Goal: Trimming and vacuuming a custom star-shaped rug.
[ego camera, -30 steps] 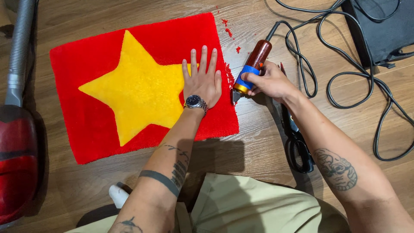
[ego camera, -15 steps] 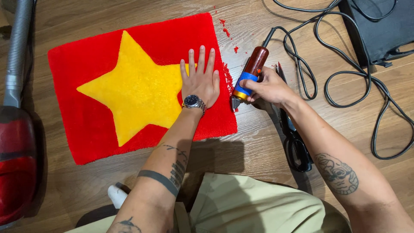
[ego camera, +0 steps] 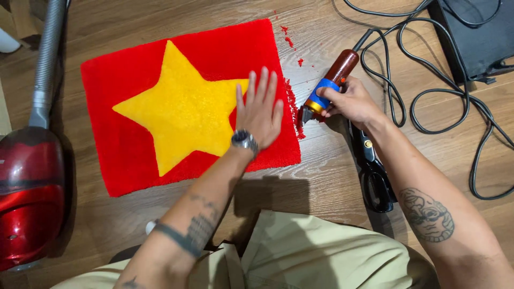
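A red tufted rug with a big yellow star lies flat on the wooden floor. My left hand presses flat on the rug near its right edge, fingers spread, a watch on the wrist. My right hand grips a corded electric trimmer with a brown handle and a blue and orange band. Its blade end touches the rug's right edge, where red fluff lies along the border.
Black scissors lie on the floor under my right forearm. A black cable loops at the right toward a black box. A red vacuum cleaner with a grey hose stands at the left.
My right hand has slid the trimmer a little down the rug's right edge. My left hand stays pressed on the rug.
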